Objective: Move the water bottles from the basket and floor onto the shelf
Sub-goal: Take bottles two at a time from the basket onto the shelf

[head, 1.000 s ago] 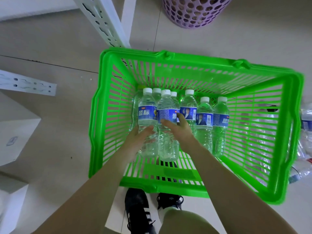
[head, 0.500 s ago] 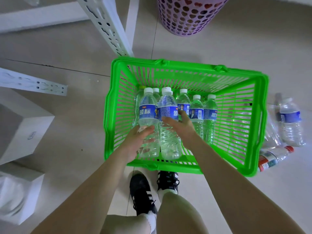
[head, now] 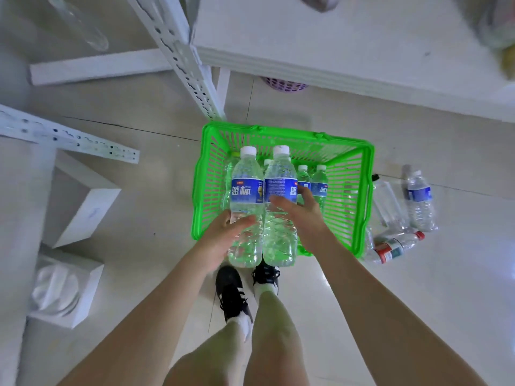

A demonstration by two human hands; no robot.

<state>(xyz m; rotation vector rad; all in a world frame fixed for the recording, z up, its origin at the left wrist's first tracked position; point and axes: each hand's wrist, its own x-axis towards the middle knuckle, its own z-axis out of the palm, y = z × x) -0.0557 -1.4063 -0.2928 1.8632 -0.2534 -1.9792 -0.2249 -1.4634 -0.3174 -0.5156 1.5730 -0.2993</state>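
My left hand [head: 223, 235] grips a clear water bottle [head: 246, 188] with a blue label and white cap. My right hand [head: 302, 218] grips a second such bottle [head: 280, 174] right beside it. Both bottles are upright, held side by side above the near edge of the green plastic basket [head: 359, 190]. Several more blue-label bottles [head: 319, 181] stand in the basket's far left part. On the floor to the right of the basket lie loose bottles: a blue-label one [head: 419, 200], a clear one [head: 387, 201] and a red-label one [head: 395, 245]. The white shelf board [head: 348, 40] spans the top.
A perforated white shelf post [head: 184, 57] rises just behind the basket's left corner, with a second rail [head: 69, 139] at left. White boxes [head: 80, 199] sit on the floor at left. A purple holed bin [head: 284, 84] shows under the shelf. My black shoes [head: 234, 291] are below the bottles.
Both hands have lifted the two bottles up out of the basket, and the camera has risen, so the basket looks smaller and the shelf board has come into view.
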